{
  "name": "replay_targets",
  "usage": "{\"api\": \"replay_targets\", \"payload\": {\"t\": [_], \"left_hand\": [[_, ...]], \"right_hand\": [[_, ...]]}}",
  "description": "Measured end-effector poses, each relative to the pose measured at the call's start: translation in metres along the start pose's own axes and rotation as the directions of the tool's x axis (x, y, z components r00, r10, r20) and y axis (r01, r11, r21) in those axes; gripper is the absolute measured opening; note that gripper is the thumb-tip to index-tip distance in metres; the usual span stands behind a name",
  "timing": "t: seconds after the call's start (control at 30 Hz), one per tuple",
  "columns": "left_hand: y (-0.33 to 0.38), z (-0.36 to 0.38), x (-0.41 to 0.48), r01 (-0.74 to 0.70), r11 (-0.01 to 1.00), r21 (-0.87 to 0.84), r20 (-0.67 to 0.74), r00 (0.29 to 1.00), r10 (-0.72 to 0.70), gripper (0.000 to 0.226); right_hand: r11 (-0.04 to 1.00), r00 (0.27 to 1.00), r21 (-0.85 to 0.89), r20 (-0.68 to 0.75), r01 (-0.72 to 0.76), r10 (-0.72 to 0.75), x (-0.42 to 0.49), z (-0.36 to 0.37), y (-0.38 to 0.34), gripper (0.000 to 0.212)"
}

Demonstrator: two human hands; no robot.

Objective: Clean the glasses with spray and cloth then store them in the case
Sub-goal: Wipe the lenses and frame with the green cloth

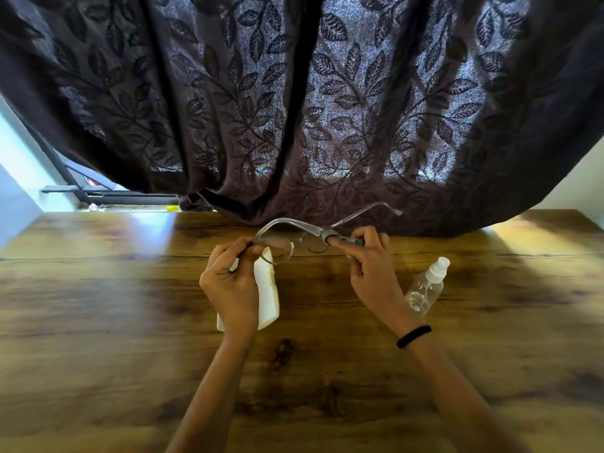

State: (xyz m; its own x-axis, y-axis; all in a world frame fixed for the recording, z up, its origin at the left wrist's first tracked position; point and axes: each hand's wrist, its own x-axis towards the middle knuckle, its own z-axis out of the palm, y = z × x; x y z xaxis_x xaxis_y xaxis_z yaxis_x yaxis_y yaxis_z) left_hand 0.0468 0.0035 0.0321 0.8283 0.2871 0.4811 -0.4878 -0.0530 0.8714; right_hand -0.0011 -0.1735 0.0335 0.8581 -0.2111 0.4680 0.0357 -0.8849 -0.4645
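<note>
Left hand [228,276] pinched on left end of glasses [287,243], right hand [369,256] gripping right hinge with grey cloth [340,238]. Frame axis left-right, above table [98,289]. White case [268,295] directly under left hand, nearer; spray bottle [425,286] beside right wrist.

one glasses [287,245], one case [268,295], one spray bottle [426,287]

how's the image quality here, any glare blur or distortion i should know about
Head view: strong wide-angle bending curves the curtain and table edge; bright window glare washes the table's far left; edges smear with blur, while the glasses held in the left hand and right hand stay fairly sharp.
</note>
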Motion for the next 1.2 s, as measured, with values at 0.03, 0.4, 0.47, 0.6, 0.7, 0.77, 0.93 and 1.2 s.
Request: {"api": "replay_targets", "payload": {"t": [0.03,0.4,0.47,0.6,0.7,0.77,0.93,1.2], "left_hand": [[0.000,0.001,0.000,-0.007,1.000,0.001,0.004,1.000,0.007,0.030],[-0.001,0.002,-0.003,-0.027,1.000,0.009,0.028,0.999,0.026,0.030],[-0.001,0.001,-0.003,-0.019,1.000,0.004,0.020,1.000,0.019,0.030],[-0.001,0.000,-0.002,-0.038,0.999,0.010,0.014,0.999,0.038,0.031],[-0.002,0.001,-0.001,-0.011,1.000,0.021,-0.022,1.000,0.011,0.028],[-0.003,0.000,0.000,0.000,1.000,0.021,-0.048,0.999,0.001,0.028],[-0.003,-0.002,0.002,0.005,0.999,0.035,-0.064,0.998,-0.003,0.030],[-0.001,0.004,-0.002,0.016,1.000,0.015,-0.001,1.000,-0.016,0.029]], "right_hand": [[1.000,1.000,0.017,0.008,0.014,-0.014,-0.001,0.001,-0.002,0.052],[0.991,0.998,0.124,0.027,0.057,-0.060,0.000,0.008,-0.020,0.047],[0.998,0.999,0.040,0.017,0.039,-0.040,0.001,0.009,-0.018,0.049],[0.997,1.000,-0.070,0.011,-0.013,0.014,0.006,0.005,-0.010,0.051],[0.997,1.000,-0.076,0.014,0.017,-0.016,0.007,0.004,-0.013,0.052],[0.998,1.000,-0.054,0.010,0.021,-0.020,0.003,0.005,-0.014,0.052],[0.997,1.000,0.074,0.024,-0.004,0.002,-0.011,0.010,-0.010,0.053],[0.985,0.999,0.169,0.006,0.043,-0.045,-0.008,0.014,-0.022,0.047]]}}
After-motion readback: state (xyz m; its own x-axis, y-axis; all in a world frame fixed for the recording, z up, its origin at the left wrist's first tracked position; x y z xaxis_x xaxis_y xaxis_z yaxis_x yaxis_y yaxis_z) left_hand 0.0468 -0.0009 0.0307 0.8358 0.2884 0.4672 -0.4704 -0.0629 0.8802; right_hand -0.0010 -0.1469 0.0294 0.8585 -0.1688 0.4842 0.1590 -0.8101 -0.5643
